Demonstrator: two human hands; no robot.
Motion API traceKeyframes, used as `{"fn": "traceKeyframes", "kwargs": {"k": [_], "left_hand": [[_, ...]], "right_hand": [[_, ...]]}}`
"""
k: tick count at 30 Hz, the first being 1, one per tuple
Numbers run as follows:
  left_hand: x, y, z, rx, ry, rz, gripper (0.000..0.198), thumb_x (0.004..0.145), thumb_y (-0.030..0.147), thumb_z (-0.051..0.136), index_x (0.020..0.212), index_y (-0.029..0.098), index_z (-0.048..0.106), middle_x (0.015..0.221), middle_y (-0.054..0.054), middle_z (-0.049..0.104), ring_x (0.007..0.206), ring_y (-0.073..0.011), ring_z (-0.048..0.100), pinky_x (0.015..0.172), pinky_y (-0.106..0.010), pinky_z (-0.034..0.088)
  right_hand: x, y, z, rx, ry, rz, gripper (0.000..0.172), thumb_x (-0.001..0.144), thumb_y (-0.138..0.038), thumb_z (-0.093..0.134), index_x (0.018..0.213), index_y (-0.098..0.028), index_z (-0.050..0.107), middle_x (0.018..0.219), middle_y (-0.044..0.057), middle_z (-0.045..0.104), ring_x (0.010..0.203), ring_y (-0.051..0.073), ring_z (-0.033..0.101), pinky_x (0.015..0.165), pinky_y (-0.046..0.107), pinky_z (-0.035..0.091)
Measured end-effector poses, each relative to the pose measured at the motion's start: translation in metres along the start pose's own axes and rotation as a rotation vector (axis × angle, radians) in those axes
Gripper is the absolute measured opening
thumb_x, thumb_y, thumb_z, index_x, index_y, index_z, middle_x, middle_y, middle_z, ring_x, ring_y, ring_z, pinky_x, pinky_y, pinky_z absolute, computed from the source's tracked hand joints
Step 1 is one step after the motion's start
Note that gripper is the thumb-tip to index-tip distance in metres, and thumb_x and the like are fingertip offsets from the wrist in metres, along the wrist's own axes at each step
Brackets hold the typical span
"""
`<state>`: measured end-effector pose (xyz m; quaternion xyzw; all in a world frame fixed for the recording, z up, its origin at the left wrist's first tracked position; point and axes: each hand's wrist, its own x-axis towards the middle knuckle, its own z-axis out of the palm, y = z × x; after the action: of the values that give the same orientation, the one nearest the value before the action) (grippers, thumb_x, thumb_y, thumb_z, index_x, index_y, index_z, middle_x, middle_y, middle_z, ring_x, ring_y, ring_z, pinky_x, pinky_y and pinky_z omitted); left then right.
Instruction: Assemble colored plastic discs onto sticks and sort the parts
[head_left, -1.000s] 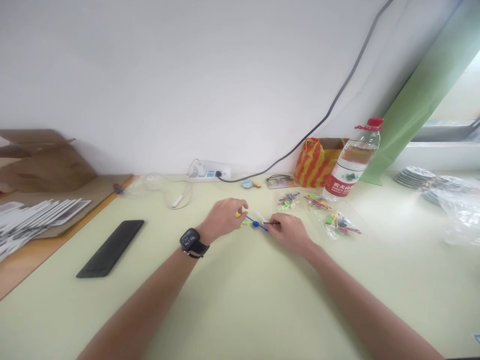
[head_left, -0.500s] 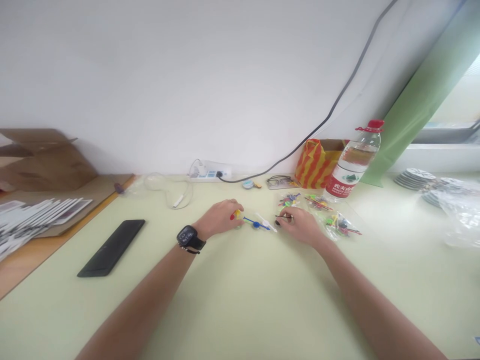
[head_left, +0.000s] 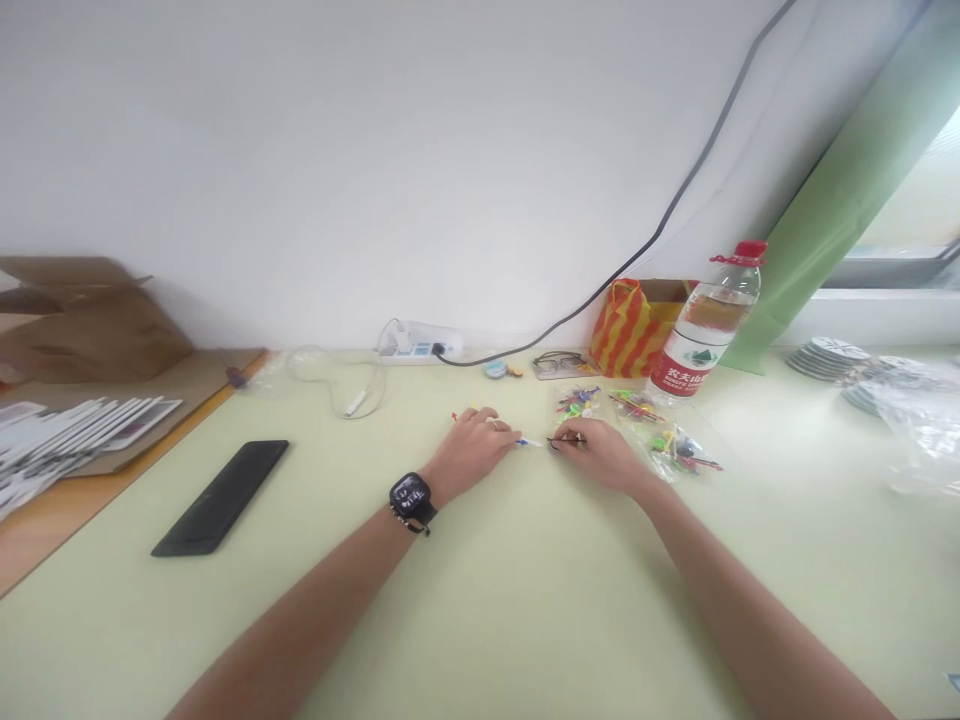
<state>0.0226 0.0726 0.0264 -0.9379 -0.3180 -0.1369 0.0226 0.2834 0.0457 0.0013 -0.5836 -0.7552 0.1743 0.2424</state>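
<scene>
My left hand (head_left: 474, 450) is closed low over the table, its fingers curled over small plastic spinner arrows. At its fingertips show the end of a blue spinner arrow (head_left: 523, 441) and a white tip (head_left: 535, 443); a red tip (head_left: 454, 416) sticks out behind the knuckles. The rest of these pieces is hidden under the hand. Just to the right, my right hand (head_left: 596, 452) pinches a thin black spinner arrow (head_left: 555, 440) between thumb and fingers. Clear bags of coloured spinner arrows (head_left: 679, 450) lie beyond and beside the right hand.
A water bottle (head_left: 694, 345) and a striped bag (head_left: 630, 330) stand behind the right hand. Eyeglasses (head_left: 561, 361), a power strip (head_left: 412, 347) and a white cable (head_left: 360, 400) lie near the wall. A black case (head_left: 221, 497) is at left, stacked discs (head_left: 829, 358) at right.
My left hand has moved right, over the blue and white arrows that lay in the open, and closed on them. My right hand stays nearly in place with the black arrow.
</scene>
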Motion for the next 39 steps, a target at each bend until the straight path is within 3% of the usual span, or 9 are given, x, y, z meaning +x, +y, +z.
{"fn": "traceKeyframes", "kwargs": {"k": [5, 9, 12, 14, 18, 25, 29, 34, 39], "left_hand": [[0.0, -0.008, -0.006, -0.122, 0.138, -0.092, 0.025, 0.1, 0.025, 0.056, 0.12, 0.022, 0.07, 0.115, -0.01, 0.074, 0.119, -0.0311, 0.057, 0.096, -0.045, 0.044], [0.001, 0.012, -0.009, -0.466, 0.255, -0.253, 0.029, 0.102, 0.034, 0.053, 0.125, 0.022, 0.067, 0.117, -0.008, 0.073, 0.109, -0.0261, 0.065, 0.094, -0.041, 0.049], [-0.005, 0.035, -0.008, -0.84, 0.24, -0.36, 0.036, 0.105, 0.043, 0.046, 0.128, 0.022, 0.065, 0.106, -0.007, 0.074, 0.094, -0.0225, 0.071, 0.086, -0.037, 0.055], [-0.013, 0.048, -0.006, -1.138, 0.215, -0.411, 0.041, 0.104, 0.046, 0.047, 0.131, 0.021, 0.063, 0.112, -0.009, 0.073, 0.09, -0.0218, 0.073, 0.083, -0.037, 0.059], [-0.033, 0.06, -0.001, -1.532, 0.161, -0.463, 0.036, 0.097, 0.044, 0.062, 0.122, 0.019, 0.071, 0.126, -0.011, 0.071, 0.108, -0.0253, 0.071, 0.096, -0.039, 0.058], [-0.049, 0.045, 0.013, -1.475, 0.165, -0.649, 0.039, 0.083, 0.043, 0.08, 0.111, 0.016, 0.075, 0.111, -0.011, 0.076, 0.096, -0.0268, 0.076, 0.099, -0.044, 0.058], [-0.05, 0.046, 0.015, -1.454, 0.154, -0.619, 0.041, 0.084, 0.044, 0.079, 0.115, 0.016, 0.074, 0.11, -0.011, 0.076, 0.1, -0.0276, 0.076, 0.1, -0.044, 0.058], [-0.049, 0.048, 0.011, -1.43, 0.204, -0.584, 0.044, 0.082, 0.039, 0.082, 0.118, 0.016, 0.074, 0.116, -0.012, 0.077, 0.109, -0.0288, 0.073, 0.104, -0.045, 0.056], [-0.048, 0.05, 0.006, -1.453, 0.232, -0.505, 0.044, 0.079, 0.036, 0.084, 0.118, 0.016, 0.073, 0.118, -0.012, 0.076, 0.111, -0.0292, 0.072, 0.104, -0.047, 0.056]], "right_hand": [[0.0, -0.006, 0.003, 0.143, 0.057, -0.016, 0.011, 0.091, -0.029, 0.058, 0.091, -0.024, 0.067, 0.083, 0.002, 0.07, 0.073, 0.018, 0.061, 0.068, 0.03, 0.044], [-0.002, -0.023, 0.006, 0.316, 0.139, -0.079, 0.01, 0.093, -0.032, 0.059, 0.093, -0.024, 0.065, 0.07, -0.001, 0.062, 0.063, 0.017, 0.054, 0.062, 0.028, 0.043], [-0.006, -0.04, 0.01, 0.387, 0.161, -0.132, 0.01, 0.093, -0.032, 0.06, 0.095, -0.024, 0.066, 0.074, 0.0, 0.064, 0.066, 0.017, 0.056, 0.063, 0.028, 0.045], [-0.012, -0.051, 0.013, 0.409, 0.119, -0.155, 0.009, 0.093, -0.028, 0.059, 0.097, -0.024, 0.066, 0.08, 0.001, 0.068, 0.07, 0.017, 0.059, 0.066, 0.029, 0.047], [-0.03, -0.067, 0.017, 0.409, -0.014, -0.199, 0.011, 0.094, -0.023, 0.057, 0.101, -0.025, 0.065, 0.084, 0.001, 0.067, 0.073, 0.017, 0.058, 0.07, 0.029, 0.049], [-0.037, -0.061, 0.018, 0.522, -0.018, -0.166, 0.008, 0.099, -0.028, 0.05, 0.098, -0.023, 0.057, 0.084, 0.0, 0.056, 0.072, 0.015, 0.052, 0.064, 0.028, 0.045], [-0.032, -0.054, 0.019, 0.503, 0.069, -0.141, 0.021, 0.1, -0.033, 0.051, 0.102, -0.021, 0.068, 0.094, 0.006, 0.061, 0.081, 0.018, 0.059, 0.068, 0.03, 0.048], [-0.037, -0.06, 0.022, 0.643, 0.017, -0.14, 0.028, 0.102, -0.034, 0.05, 0.121, -0.025, 0.068, 0.107, 0.007, 0.067, 0.094, 0.02, 0.065, 0.081, 0.034, 0.054], [-0.042, -0.067, 0.028, 0.731, -0.018, -0.179, 0.024, 0.098, -0.031, 0.059, 0.121, -0.027, 0.066, 0.111, 0.006, 0.071, 0.104, 0.022, 0.068, 0.096, 0.039, 0.054]]}}
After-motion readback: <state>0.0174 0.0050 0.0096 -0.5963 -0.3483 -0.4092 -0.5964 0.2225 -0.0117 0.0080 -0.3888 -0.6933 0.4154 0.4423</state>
